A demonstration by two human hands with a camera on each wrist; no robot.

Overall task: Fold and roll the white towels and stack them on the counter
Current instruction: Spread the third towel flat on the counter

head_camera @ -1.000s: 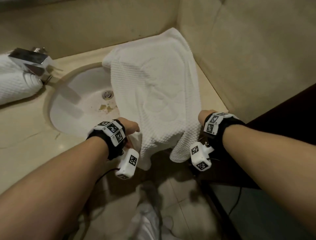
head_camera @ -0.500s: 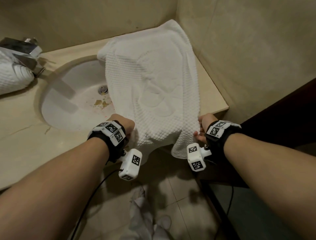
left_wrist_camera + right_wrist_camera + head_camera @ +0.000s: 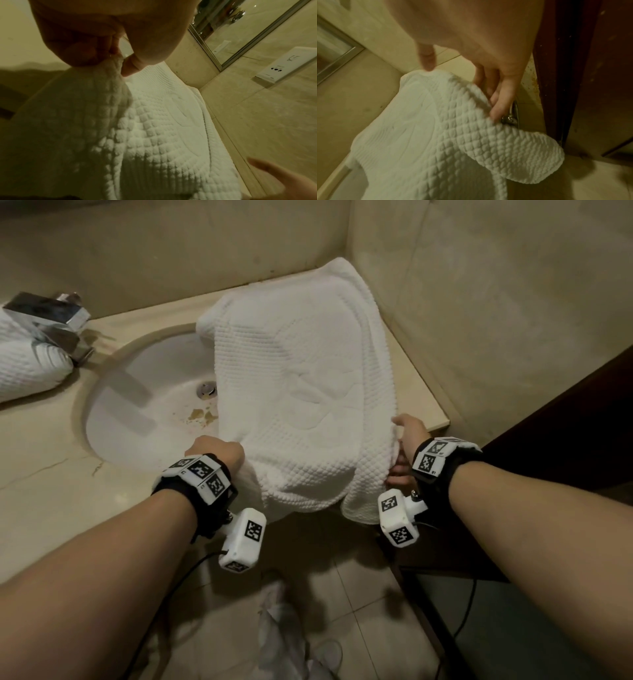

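Note:
A white waffle-weave towel [image 3: 301, 392] lies spread on the beige counter [image 3: 51, 491] to the right of the sink, its left part over the basin and its near end lifted off the front edge. My left hand [image 3: 215, 451] grips the near left corner; in the left wrist view the fingers [image 3: 109, 44] and thumb pinch a bunch of the towel [image 3: 163, 135]. My right hand [image 3: 406, 440] holds the near right edge, with the thumb [image 3: 428, 65] on top of the towel [image 3: 436, 135] and the other fingers beneath it. A flap hangs below that hand.
The white sink [image 3: 137, 412] has a chrome faucet [image 3: 51, 316] at its left, with a rolled white towel [image 3: 24, 364] behind it. Tiled walls close the counter at the back and right. A dark wooden door [image 3: 565, 422] stands at right. White cloth [image 3: 284, 635] lies on the floor.
Both hands have risen and moved forward with the towel's near end, which hung over the counter's front edge a second ago. Less of it hangs down.

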